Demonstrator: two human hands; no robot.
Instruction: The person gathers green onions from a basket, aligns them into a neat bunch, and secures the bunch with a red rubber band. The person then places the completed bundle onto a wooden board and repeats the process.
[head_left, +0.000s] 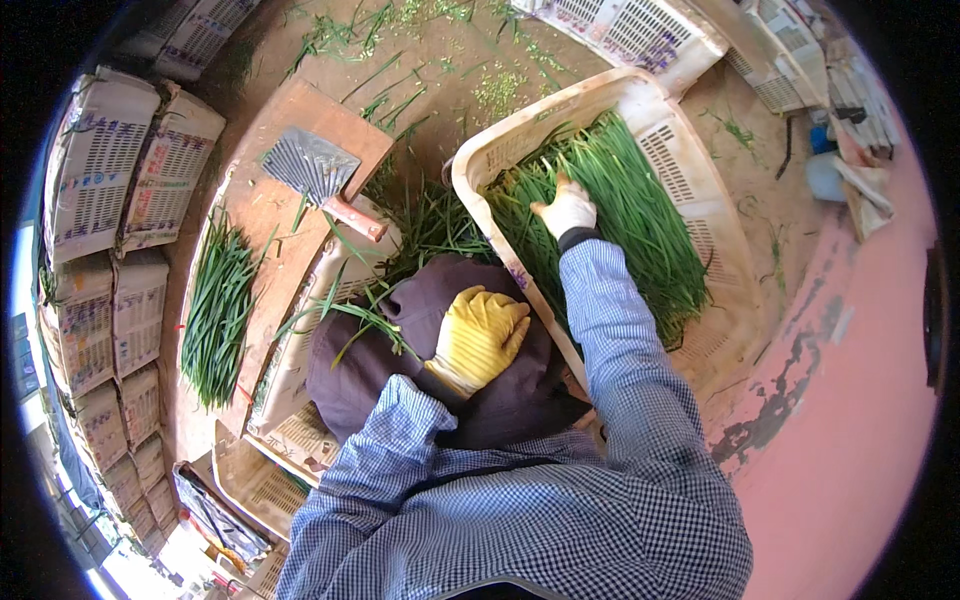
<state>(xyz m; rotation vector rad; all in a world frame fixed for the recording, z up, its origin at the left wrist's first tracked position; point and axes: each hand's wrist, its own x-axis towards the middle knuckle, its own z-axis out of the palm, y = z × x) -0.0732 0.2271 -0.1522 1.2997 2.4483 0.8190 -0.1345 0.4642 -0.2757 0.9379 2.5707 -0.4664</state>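
My left hand, in a yellow glove, rests on my lap over dark trousers, its fingers curled; whether it holds anything is hidden. Reaching into a white plastic crate, my right hand in a pale glove touches the long green leafy stalks with its fingers spread. To the left, a cleaver with a wooden handle lies on a wooden board. A bunch of green stalks sits at the board's left edge. Loose leaves lie across my lap.
Stacked slatted plastic crates line the left side. Another crate stands beyond the filled one. Leaf scraps litter the floor. A pink wall with peeling paint rises at right. More loose stalks lie between board and crate.
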